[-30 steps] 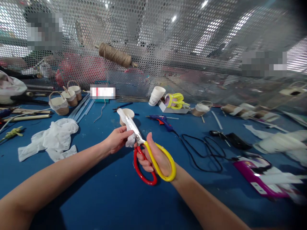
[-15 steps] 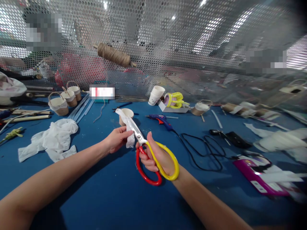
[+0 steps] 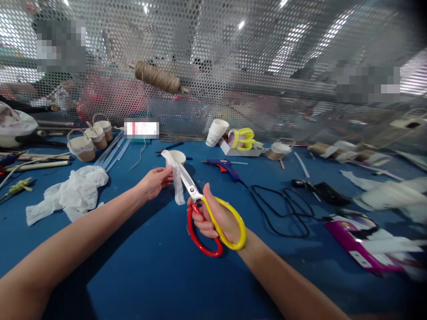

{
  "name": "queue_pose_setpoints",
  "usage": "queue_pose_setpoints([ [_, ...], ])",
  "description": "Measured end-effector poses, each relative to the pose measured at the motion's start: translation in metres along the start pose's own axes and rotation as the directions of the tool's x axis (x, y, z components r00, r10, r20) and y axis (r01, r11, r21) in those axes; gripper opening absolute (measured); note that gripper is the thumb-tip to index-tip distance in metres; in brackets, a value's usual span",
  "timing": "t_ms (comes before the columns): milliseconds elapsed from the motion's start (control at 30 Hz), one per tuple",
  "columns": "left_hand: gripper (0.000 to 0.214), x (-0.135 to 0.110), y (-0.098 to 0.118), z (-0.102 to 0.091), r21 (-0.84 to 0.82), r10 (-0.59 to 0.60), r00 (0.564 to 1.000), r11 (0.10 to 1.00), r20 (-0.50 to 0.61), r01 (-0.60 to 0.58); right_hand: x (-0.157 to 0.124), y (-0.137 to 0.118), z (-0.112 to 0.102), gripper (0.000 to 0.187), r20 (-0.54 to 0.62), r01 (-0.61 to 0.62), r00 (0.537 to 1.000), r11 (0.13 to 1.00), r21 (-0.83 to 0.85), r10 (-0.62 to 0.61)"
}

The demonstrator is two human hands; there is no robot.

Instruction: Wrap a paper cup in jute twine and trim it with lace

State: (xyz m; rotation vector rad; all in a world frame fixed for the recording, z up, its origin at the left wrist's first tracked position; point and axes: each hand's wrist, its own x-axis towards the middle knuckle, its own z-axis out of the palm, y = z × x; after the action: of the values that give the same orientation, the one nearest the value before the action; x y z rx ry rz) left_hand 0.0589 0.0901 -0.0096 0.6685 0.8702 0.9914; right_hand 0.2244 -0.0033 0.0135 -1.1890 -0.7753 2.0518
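Note:
My right hand (image 3: 213, 218) grips large scissors (image 3: 192, 191) with one red and one yellow handle loop. Their blades point up and to the left, against a white lace strip (image 3: 178, 186) that hangs down beside them. My left hand (image 3: 156, 182) is on the strip's left side, its fingertips pinching the edge near the blades. Just behind the blade tips stands a small paper cup (image 3: 177, 157), partly hidden by the strip. A crumpled heap of white lace (image 3: 78, 186) lies left of my left hand.
Small cup baskets (image 3: 82, 149) stand at the back left. A blue glue gun (image 3: 223, 166) with a looping black cable lies right of centre. Stacked paper cups (image 3: 217, 132) stand by the mesh, near a twine spool (image 3: 158, 78). A purple box (image 3: 360, 246) lies at right.
My left hand has shifted left and up along the strip, whose lower part now hangs free. The scissors have moved slightly left, still in my right hand.

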Motion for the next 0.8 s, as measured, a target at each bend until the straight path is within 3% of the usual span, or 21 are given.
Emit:
queue_pose_setpoints([
  [333,0.022,0.005,-0.006,0.013,-0.104,0.000,0.998,0.995,-0.057,-0.006,0.003,0.004,-0.004,0.060,0.037,0.003,0.999,1.000,0.003,-0.003],
  [800,0.024,0.005,-0.009,0.015,-0.186,0.066,0.994,0.979,-0.091,-0.082,0.005,0.004,-0.005,0.061,0.054,-0.005,0.999,1.000,0.011,0.005],
])
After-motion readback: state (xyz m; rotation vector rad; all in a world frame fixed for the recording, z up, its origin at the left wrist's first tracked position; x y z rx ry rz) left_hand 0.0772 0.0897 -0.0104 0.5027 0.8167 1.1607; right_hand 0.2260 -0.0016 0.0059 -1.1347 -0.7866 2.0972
